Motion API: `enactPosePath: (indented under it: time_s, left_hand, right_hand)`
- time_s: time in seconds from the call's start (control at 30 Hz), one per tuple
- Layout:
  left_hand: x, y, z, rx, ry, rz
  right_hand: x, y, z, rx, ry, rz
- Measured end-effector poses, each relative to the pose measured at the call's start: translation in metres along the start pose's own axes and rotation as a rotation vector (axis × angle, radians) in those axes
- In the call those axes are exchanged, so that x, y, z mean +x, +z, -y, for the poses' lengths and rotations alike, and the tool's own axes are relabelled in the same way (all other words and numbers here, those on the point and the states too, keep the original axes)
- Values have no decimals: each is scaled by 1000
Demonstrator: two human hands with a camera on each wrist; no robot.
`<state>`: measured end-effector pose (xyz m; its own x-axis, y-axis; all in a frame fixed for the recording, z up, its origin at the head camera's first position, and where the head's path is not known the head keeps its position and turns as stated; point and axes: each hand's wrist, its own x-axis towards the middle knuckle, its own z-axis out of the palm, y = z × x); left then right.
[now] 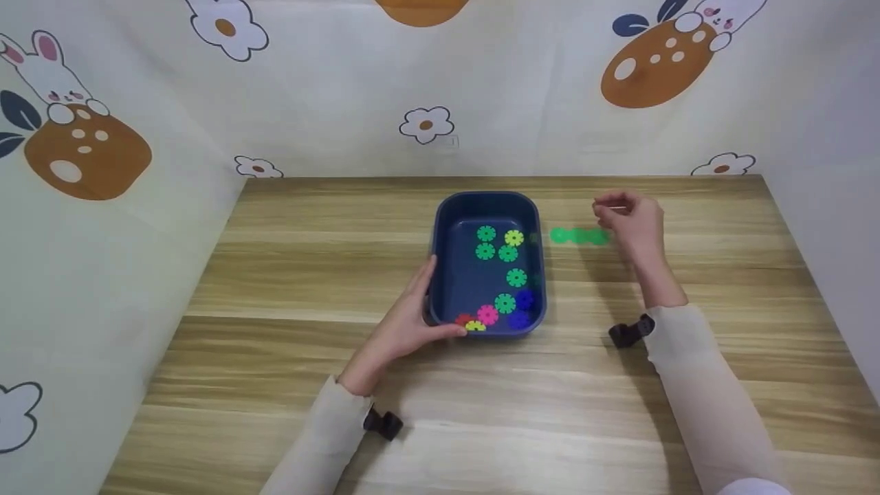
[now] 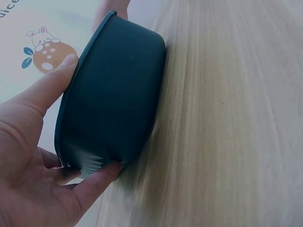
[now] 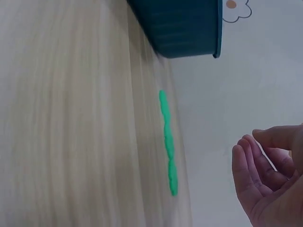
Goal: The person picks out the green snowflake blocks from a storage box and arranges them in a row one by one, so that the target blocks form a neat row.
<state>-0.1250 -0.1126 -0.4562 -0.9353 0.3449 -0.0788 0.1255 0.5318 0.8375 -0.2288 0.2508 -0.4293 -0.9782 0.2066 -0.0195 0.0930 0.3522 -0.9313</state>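
My left hand (image 1: 404,326) grips the near left corner of a dark blue plastic tub (image 1: 457,275). In the left wrist view its thumb rests at the tub's rim and its fingers press the outer wall. Inside the tub lie several notched plastic discs: green (image 1: 504,303), yellow (image 1: 513,238), pink (image 1: 487,315), red and blue (image 1: 520,320). Right of the tub, a row of green discs (image 1: 581,236) lies on the table. Above its right end hovers my right hand (image 1: 636,223), fingers loosely bent towards the thumb, nothing visible between them (image 3: 270,175).
The wood-grain table (image 1: 309,247) runs back to a pale wall covering (image 1: 330,103) printed with rabbits, flowers and brown fruit. More pale covering rises at the left and right sides. Small black devices (image 1: 631,332) are worn at both wrists.
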Motion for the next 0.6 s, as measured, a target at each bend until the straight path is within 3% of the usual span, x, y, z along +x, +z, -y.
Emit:
enactPosePath:
  time_s: [0.33,0.6]
  left_hand:
    - [-1,-1,0,-6,-4,-2]
    - [0,0,0,0,-21,3]
  right_hand:
    - [-7,21,15,74,-86,18]
    - [-10,40,23,119,-107,57]
